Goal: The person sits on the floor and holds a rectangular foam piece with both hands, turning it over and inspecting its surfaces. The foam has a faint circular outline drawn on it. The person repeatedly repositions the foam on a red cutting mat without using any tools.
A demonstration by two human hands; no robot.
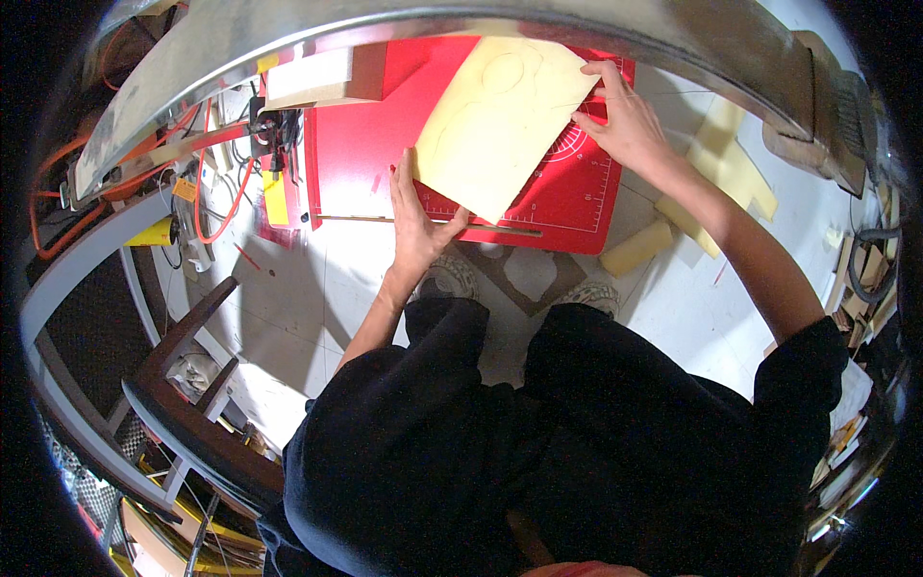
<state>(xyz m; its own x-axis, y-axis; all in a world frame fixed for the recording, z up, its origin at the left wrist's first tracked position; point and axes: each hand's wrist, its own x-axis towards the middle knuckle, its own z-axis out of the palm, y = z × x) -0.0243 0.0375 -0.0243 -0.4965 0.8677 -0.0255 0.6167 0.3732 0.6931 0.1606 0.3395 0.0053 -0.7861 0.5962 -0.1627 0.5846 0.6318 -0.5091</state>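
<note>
A pale yellow sheet [479, 137], probably foam, lies tilted across a red mat [353, 159] printed with white rulers and an angle scale. Faint curved outlines, one of them a rounded loop, are drawn on it. My left hand [422, 223] grips its lower left part, fingers along the left edge and thumb near the bottom corner. At the upper right edge, my right hand [627, 119] holds the sheet between thumb and fingers. A thin brown strip [505, 230] runs along the mat's near edge, passing by my left hand.
A cardboard box [364, 72] stands at the mat's back left. Yellow scraps [732, 166] and a yellow roll [636, 249] lie to the right. Cables, including an orange cord [209, 234], crowd the left, near a dark chair [173, 389]. A curved metal edge [461, 21] spans the top.
</note>
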